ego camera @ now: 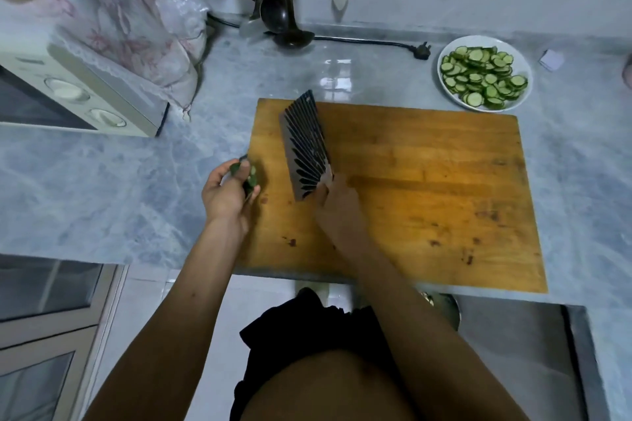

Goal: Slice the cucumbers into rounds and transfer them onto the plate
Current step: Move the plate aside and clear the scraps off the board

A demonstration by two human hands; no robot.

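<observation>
Where the cucumber rounds (484,79) lie heaped on the white plate (523,85) at the upper right of the frame, the plate stands on the marble counter (102,188), just beyond the far right corner of the wooden cutting board (427,188). At the board's left edge, near the centre of the frame, the left hand (227,193) curls its fingers round a few green cucumber scraps (249,178). Just right of it the right hand (337,202) grips a cleaver (304,143) by the handle — its dark, ribbed blade tilts up over the board. A cream microwave (75,96) under a flowered cloth (116,7) sits at the upper left — a ladle (278,15) hangs at the top centre.
</observation>
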